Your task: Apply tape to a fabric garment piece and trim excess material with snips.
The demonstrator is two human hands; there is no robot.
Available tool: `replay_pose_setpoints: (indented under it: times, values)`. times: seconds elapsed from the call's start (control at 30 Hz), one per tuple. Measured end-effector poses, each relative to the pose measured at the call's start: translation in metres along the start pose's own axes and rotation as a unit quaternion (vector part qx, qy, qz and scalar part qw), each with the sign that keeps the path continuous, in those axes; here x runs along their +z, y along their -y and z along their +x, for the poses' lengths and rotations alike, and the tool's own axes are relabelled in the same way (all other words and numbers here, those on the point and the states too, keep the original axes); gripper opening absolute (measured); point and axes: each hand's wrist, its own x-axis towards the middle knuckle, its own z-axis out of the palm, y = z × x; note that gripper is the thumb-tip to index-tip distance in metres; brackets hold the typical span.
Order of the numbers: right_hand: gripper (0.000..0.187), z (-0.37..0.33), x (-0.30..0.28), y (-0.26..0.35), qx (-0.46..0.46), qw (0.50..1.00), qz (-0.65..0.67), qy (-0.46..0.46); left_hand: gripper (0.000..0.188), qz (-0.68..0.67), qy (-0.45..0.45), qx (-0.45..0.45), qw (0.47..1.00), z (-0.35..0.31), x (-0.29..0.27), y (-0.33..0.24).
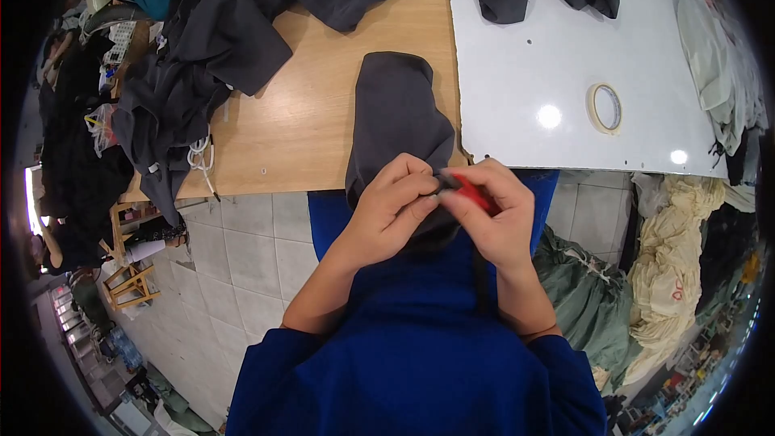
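Close to the table's front edge, my left hand (393, 206) is closed in a pinch on the dark grey cloth piece (395, 105). This piece lies lengthwise on the wooden tabletop and hangs over the edge toward my lap. My right hand (496, 211) is wrapped round a small red tool (478, 194) with a dark end, perhaps thread snips; the fingers cover much of it. The tool's dark end meets the fingertips of my left hand at the cloth, and the exact contact point is blurred.
More dark grey garments (234, 24) are heaped along the left and far side of the wooden table (323, 64). A roll of tape (605, 108) lies on the white board (517, 73) at right. White cord (201, 155) dangles at the left edge. Green and cream cloth bundles (670, 274) sit below right.
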Motion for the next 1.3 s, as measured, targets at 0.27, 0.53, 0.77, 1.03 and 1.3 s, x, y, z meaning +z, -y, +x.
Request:
replay_pose_setpoints:
  times: [0.27,0.53,0.77,1.03,1.3]
  values:
    - [0.028,0.0,-0.013,0.015,0.127,0.989,0.081,-0.003,0.008,-0.009,-0.004,-0.015,1.0,-0.007,0.001,0.004]
    - [0.016,-0.008,0.004,0.0,0.0,0.996,-0.052,-0.079,0.008,0.037,-0.002,0.005,0.999,-0.002,-0.001,0.005]
    - [0.017,-0.005,-0.014,0.015,-0.173,0.962,-0.191,0.093,0.013,0.067,-0.063,0.029,0.995,-0.001,-0.012,0.015]
    - [0.036,-0.004,-0.003,0.023,0.063,0.99,-0.129,-0.019,0.015,0.033,-0.029,0.101,0.994,0.001,-0.007,0.015]
    - [0.014,-0.006,0.006,-0.004,-0.02,0.994,-0.09,-0.056,0.012,-0.013,0.016,0.045,0.999,-0.003,-0.007,0.012]
